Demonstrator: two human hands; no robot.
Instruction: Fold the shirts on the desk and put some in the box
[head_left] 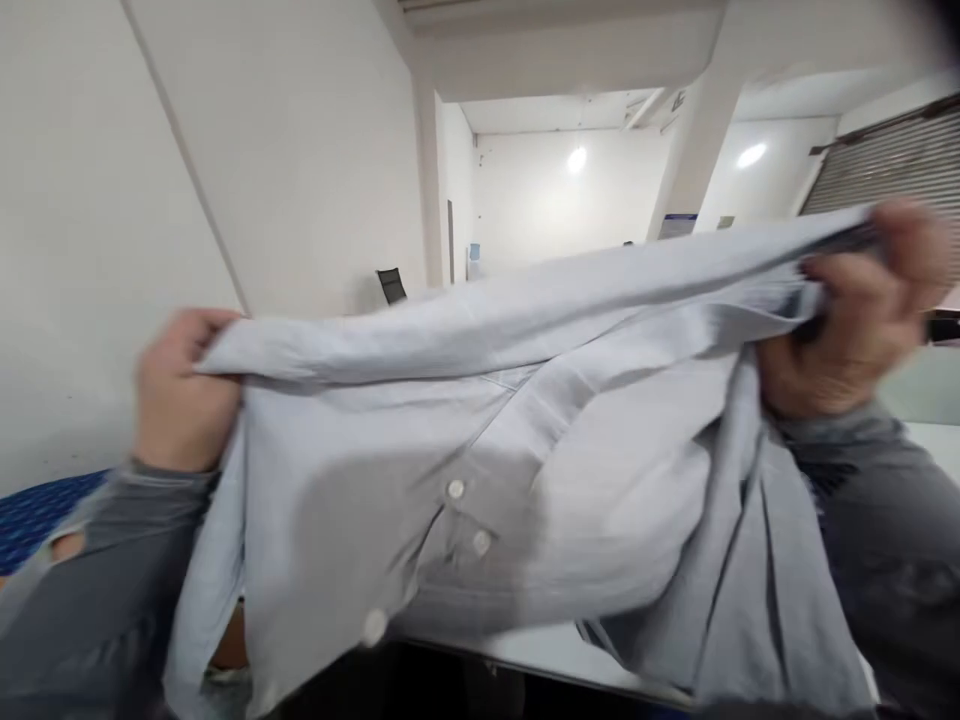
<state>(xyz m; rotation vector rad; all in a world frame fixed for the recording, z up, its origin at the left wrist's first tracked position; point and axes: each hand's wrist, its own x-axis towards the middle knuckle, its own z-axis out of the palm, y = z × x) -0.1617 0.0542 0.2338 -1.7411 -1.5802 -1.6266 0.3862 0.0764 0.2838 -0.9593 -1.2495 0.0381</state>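
A light grey-blue button-up shirt [360, 440] hangs stretched out in the air between my hands. Several white buttons show near its middle. My left hand [184, 395] is closed around the shirt's upper left end. At the upper right, my right hand [862, 310] grips the other end, with some blur and its fingers curled into the cloth. The right part of the shirt droops in loose folds, and a sleeve-like length hangs below my left hand.
Below the shirt, part of a white table [555, 650] shows. A dark chair [391, 286] stands farther back by the white wall [300, 150]. Blue patterned fabric [45, 515] lies at the left edge. A rolling shutter [892, 160] is at the far right.
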